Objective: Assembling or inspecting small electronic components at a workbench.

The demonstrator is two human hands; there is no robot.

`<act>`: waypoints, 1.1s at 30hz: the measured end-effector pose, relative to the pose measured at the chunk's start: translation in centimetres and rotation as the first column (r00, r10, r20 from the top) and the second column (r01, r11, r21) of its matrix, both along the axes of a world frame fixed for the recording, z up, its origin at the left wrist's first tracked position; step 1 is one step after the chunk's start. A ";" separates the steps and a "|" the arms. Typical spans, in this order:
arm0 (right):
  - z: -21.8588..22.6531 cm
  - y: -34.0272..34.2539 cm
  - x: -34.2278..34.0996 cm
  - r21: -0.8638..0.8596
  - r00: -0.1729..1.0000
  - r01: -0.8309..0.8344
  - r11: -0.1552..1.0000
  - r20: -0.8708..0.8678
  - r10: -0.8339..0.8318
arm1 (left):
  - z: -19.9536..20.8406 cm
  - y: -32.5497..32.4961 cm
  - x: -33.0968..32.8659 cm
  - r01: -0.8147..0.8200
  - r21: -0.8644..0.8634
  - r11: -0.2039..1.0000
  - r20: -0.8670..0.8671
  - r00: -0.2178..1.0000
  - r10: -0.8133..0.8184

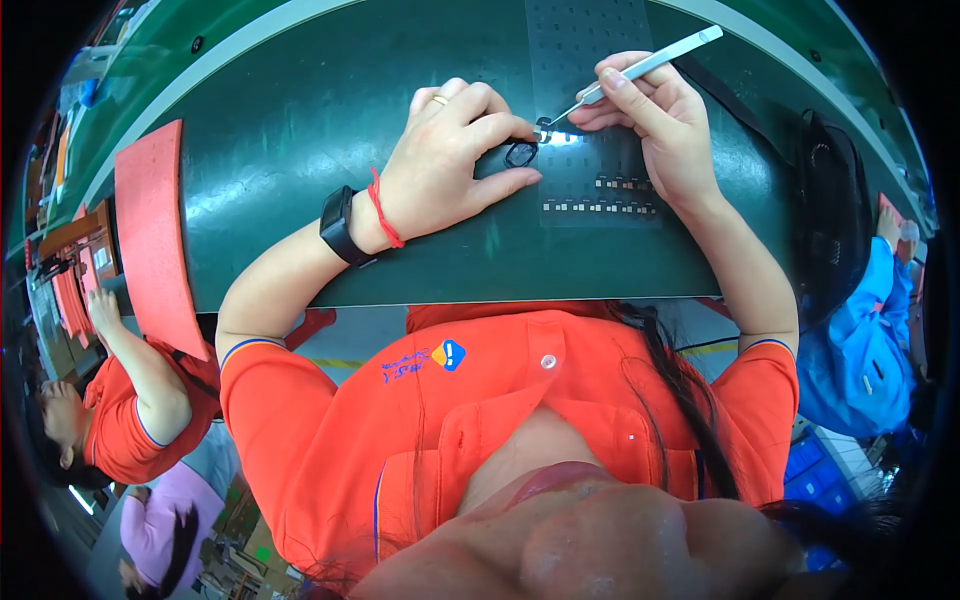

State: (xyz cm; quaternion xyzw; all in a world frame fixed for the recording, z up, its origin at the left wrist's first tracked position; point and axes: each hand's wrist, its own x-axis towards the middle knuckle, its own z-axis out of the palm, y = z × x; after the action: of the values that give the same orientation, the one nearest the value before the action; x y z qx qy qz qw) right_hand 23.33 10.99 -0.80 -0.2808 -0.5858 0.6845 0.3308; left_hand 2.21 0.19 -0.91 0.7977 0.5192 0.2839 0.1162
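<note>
My right hand is closed round silver tweezers, gripping them like a pen with the points down and to the left. Their tips meet a small black part with a looped end. My left hand has curled fingers. Its index fingertip presses on the part's edge, and the thumb rests just below the loop. Beneath the part lies a clear plastic sheet. Tiny pale pieces stand in rows on its near end. What the tweezers' tips pinch is too small to tell.
The green tabletop has a pink foam pad along its left edge. A black bag-like thing lies at the right, near a dark strap. Co-workers sit at the left; a blue-sleeved person is at the right.
</note>
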 end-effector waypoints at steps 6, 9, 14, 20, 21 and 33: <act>-0.3 0.1 0.1 -0.001 0.999 -0.042 0.999 -0.006 0.042 | 0.5 0.2 -0.8 0.066 -0.003 0.998 0.054 0.996 -0.065; -0.4 0.0 0.0 0.001 0.998 -0.060 0.998 -0.001 0.060 | 0.2 0.1 -1.1 0.018 -0.009 1.000 0.020 1.000 -0.018; -0.2 -0.4 -0.3 0.011 0.996 -0.086 0.996 0.027 0.086 | 0.0 0.2 -1.3 0.060 0.006 0.998 0.000 0.998 -0.060; -0.6 -0.4 -0.5 0.022 0.994 -0.109 0.994 0.017 0.109 | 0.3 0.1 -0.9 0.006 -0.034 0.999 0.068 0.998 -0.003; -0.7 -0.4 -0.6 0.038 0.994 -0.111 0.993 0.015 0.111 | 0.2 0.1 -0.9 -0.001 -0.045 0.999 0.061 0.998 0.004; -1.2 -0.5 -0.9 0.154 0.992 -0.118 0.981 0.068 0.109 | 0.6 0.1 -0.6 -0.025 -0.132 0.991 0.048 0.998 0.032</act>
State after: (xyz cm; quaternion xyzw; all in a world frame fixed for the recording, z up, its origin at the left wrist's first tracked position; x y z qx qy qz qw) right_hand 22.45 10.48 -1.98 -0.2399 -0.6628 0.6451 0.2949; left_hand 1.62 0.24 -0.27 0.7735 0.5448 0.2708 0.1773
